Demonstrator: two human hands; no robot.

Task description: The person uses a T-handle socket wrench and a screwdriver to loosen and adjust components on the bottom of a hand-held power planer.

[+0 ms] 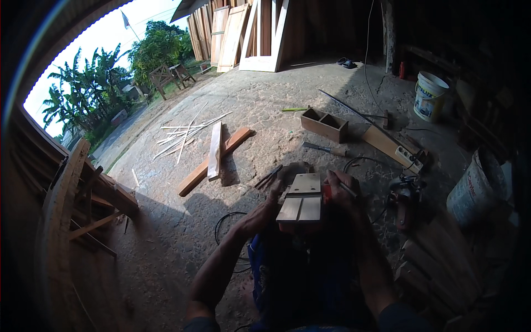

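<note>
An electric planer (299, 209) lies upturned over my lap, its flat pale sole facing up with a groove and a dark slot across it. Red body parts show at its right side. My left hand (275, 192) is closed against the planer's left side, its fingertips partly hidden. At the right side my right hand (344, 187) is curled round a thin, pale, rod-like tool (349, 191), close to the red part. Beyond the planer a broad chisel (325, 148) lies on the floor, and dark slim tools (269, 176) rest beside my left hand.
Ahead stands an open wooden box (324, 126) with two compartments. Crossed boards (214, 152) and thin strips (185, 133) lie left of it. At the right are a power strip (408, 157), a power tool (406, 202), two buckets (430, 97) and cables. A curved timber (58, 221) stands left.
</note>
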